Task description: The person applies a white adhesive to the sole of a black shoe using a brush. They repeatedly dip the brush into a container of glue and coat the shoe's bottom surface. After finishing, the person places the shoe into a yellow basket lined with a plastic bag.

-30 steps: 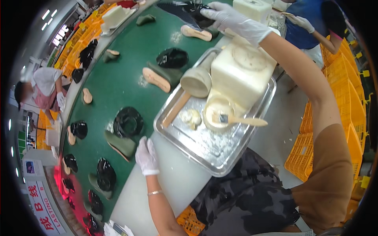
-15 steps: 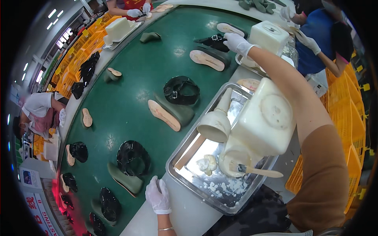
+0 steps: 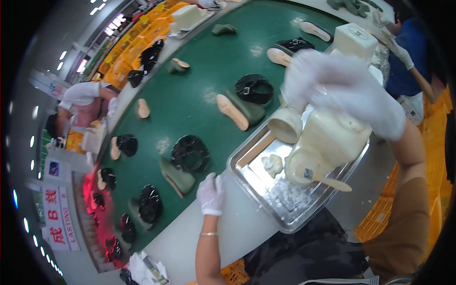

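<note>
My right hand [image 3: 342, 90], in a white glove, is smeared by motion above the metal tray [image 3: 280, 219]; its fingers cannot be read. It covers part of a large off-white plastic jug [image 3: 327, 137] that lies in the tray. Beside the jug are a cream funnel-shaped cup [image 3: 285, 124] and a container mouth with a wooden-handled brush [image 3: 332, 182] resting across it. My left hand [image 3: 210, 194], gloved too, rests empty with fingers stretched out on the white ledge. Nearest to it are a green shoe last [image 3: 176, 176] and a black shiny shoe upper [image 3: 190, 153].
A green belt [image 3: 190, 109] carries several lasts, pale insoles [image 3: 232, 112] and black uppers with buckles [image 3: 254, 89]. Crumpled white paste [image 3: 272, 165] lies in the tray. A co-worker in blue [image 3: 409, 57] stands at right, another person [image 3: 85, 104] at far left. Yellow crates [image 3: 380, 218] line the right.
My right hand has drawn back from the uppers on the belt to above the tray and jug. The view has turned, so the scene sits further up and right. My left hand stays on the ledge.
</note>
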The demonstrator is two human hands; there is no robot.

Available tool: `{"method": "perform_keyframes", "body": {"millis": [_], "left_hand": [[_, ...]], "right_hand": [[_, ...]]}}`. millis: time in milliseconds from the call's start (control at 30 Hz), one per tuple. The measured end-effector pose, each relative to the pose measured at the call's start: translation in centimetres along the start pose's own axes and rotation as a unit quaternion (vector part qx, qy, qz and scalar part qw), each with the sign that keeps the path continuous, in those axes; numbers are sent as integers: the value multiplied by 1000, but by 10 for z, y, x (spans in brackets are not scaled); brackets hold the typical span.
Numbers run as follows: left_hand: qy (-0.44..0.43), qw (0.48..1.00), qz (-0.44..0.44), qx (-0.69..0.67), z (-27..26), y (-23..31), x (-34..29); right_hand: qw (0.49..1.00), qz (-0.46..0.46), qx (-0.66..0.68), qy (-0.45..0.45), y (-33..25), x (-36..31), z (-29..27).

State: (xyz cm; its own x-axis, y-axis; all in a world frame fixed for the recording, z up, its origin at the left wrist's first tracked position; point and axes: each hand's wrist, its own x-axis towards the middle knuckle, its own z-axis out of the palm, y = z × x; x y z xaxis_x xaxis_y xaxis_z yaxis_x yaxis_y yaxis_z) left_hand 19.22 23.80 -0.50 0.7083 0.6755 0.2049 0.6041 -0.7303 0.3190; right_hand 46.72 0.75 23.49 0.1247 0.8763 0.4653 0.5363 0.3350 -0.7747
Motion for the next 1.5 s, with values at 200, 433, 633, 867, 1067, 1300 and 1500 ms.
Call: {"method": "perform_keyframes", "body": {"millis": [200,433,633,867,1067,1300,1500], "left_hand": [[43,999,-5,11,-17,-2,-12],[160,983,93,-17,12,-2,-39],[205,969,116,-70,-2,-16,-106],[200,969,85,-120,-29,6,-142],[241,965,66,-84,-22,-14,-153],[239,959,87,-126,-18,11,-138],[224,962,48,-145,-17,-10,-147]], "right_hand": [[973,-157,-23,-166,-101,-52,64],[956,-153,-86,-234,-145,-103,85],[945,-154,-94,-272,-166,-127,101],[935,-140,-113,-306,-183,-144,112],[926,-163,-85,-329,-169,-136,125],[920,-127,-112,-354,-181,-139,128],[919,-133,-93,-360,-172,-132,130]]}}
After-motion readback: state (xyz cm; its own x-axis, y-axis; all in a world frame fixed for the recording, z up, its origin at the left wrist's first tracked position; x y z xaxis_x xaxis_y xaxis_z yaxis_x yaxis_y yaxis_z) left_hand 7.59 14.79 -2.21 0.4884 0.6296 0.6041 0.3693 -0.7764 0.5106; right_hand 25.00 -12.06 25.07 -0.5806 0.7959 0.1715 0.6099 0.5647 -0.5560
